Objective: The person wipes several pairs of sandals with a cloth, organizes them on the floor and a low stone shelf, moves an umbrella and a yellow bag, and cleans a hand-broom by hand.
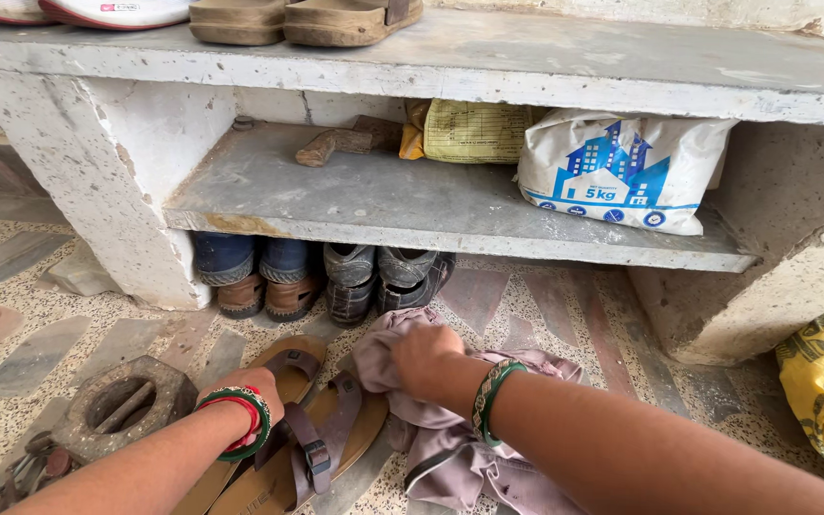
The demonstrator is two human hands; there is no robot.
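Both forearms reach forward, low over floor. Right hand (426, 358) palm-down, grip clenched on crumpled mauve cloth (450, 429) on terrazzo floor (30, 353). Left hand (245, 391) rests on brown strapped leather sandals (307, 429); grip state unclear.

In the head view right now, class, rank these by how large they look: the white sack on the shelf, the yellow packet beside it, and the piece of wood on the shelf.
1. white sack
2. yellow packet, partly hidden behind the sack, so its full size is unsure
3. piece of wood

All three lie on the same shelf, so nearness matters little.
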